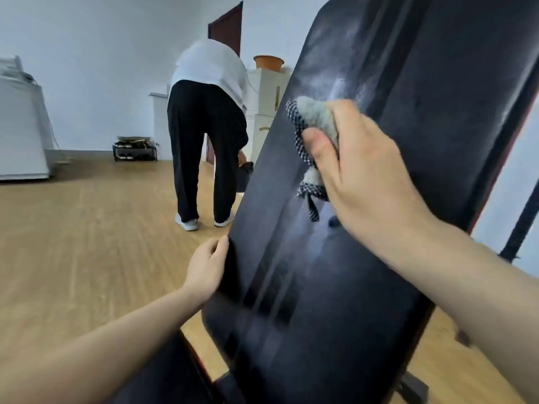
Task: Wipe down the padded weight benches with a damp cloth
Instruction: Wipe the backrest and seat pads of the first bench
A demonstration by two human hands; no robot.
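A black padded bench backrest (393, 83) rises steeply from the lower middle to the upper right of the head view, with pale dusty smears on its upper part. My right hand (367, 176) is closed around a bunched grey cloth with a black-and-white checked edge (312, 118) and presses it against the pad's left half. My left hand (207, 266) grips the pad's left edge lower down. The bench seat (163, 374) shows as a dark shape at the bottom.
A person in a white top and black trousers (204, 126) bends over on the wooden floor (87, 243) just left of the bench. A white appliance (20, 126) stands at far left, a low shoe rack (135, 148) by the wall, pale cabinets (268, 112) behind.
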